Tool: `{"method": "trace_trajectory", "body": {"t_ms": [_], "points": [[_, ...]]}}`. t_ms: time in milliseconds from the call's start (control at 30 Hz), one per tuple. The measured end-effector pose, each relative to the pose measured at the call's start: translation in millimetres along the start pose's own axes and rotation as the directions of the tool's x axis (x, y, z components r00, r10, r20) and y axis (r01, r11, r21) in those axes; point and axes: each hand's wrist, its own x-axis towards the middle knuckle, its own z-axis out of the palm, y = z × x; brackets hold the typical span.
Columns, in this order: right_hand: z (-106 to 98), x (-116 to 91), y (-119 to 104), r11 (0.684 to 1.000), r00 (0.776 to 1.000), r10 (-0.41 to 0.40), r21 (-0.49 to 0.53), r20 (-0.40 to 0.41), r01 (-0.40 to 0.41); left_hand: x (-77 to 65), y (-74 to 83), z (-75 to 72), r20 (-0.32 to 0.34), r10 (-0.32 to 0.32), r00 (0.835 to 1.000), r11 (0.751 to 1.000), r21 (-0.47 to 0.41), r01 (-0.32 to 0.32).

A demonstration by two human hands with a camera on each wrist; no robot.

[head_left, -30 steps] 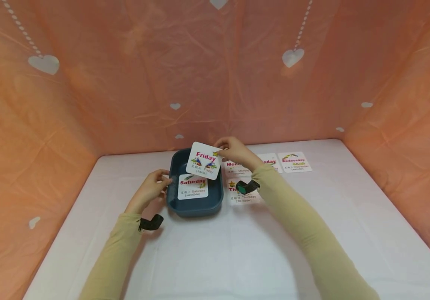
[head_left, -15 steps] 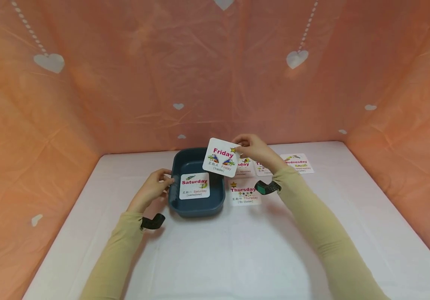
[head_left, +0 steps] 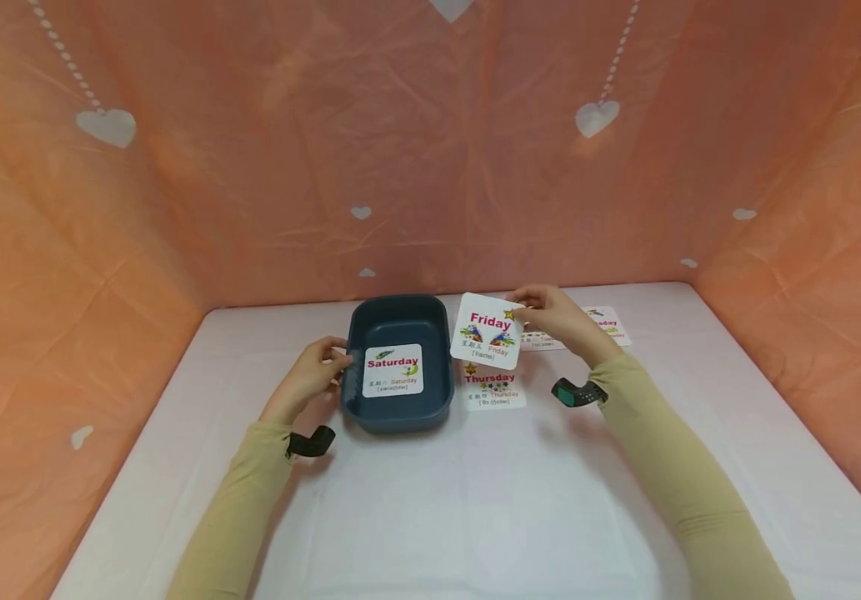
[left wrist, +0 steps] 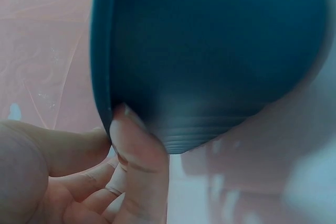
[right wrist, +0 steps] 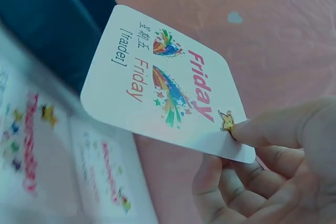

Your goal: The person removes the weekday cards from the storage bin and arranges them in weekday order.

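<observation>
My right hand [head_left: 553, 317] pinches the upper right corner of a white square card [head_left: 487, 331] reading "Friday"; in the right wrist view the thumb lies on the card's face by a yellow star. The card is held tilted over the row of laid cards, overlapping the Thursday card [head_left: 493, 392]. My left hand [head_left: 308, 373] pinches the left rim of a dark blue plastic tub [head_left: 397, 414]; the left wrist view shows thumb and forefinger on either side of that rim [left wrist: 101, 66]. A Saturday card [head_left: 392, 371] lies face up inside the tub.
Behind my right hand lie a partly covered Tuesday card [head_left: 546, 342] and the Wednesday card [head_left: 612, 323]. The Monday card [right wrist: 107, 174] shows in the right wrist view. A pink-orange curtain [head_left: 415, 150] with hearts hangs behind the white table [head_left: 430, 508].
My right hand has carried the Friday card rightward, from above the tub to above the Thursday and Monday cards. My left hand stays at the tub's rim.
</observation>
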Motion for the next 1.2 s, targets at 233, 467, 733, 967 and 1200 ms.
{"method": "trace_trajectory", "body": {"t_ms": [233,467,733,967,1200], "points": [[-14,-15,22,0.999,0.999,0.043,-0.024,0.002,-0.043,1.2,-1.2,0.0,0.004,-0.004,1.000,1.000,-0.012,0.004],[-31,-29,43,0.994,0.997,0.082,-0.074,0.000,-0.082,-1.0,0.6,-1.2,0.003,-0.005,1.000,1.000,-0.007,0.005],[-46,-42,63,0.984,0.991,0.136,-0.115,-0.003,-0.135,-2.1,1.6,-1.6,0.005,-0.004,1.000,1.000,-0.005,0.004],[-49,-47,76,0.979,0.986,0.164,-0.121,0.011,-0.162,-1.3,0.4,-1.5,-0.001,-0.009,1.000,1.000,0.018,0.009],[-49,-45,86,0.979,0.988,0.155,-0.132,-0.004,-0.154,-2.8,3.1,-1.8,0.002,-0.018,1.000,0.999,0.037,0.018]]}}
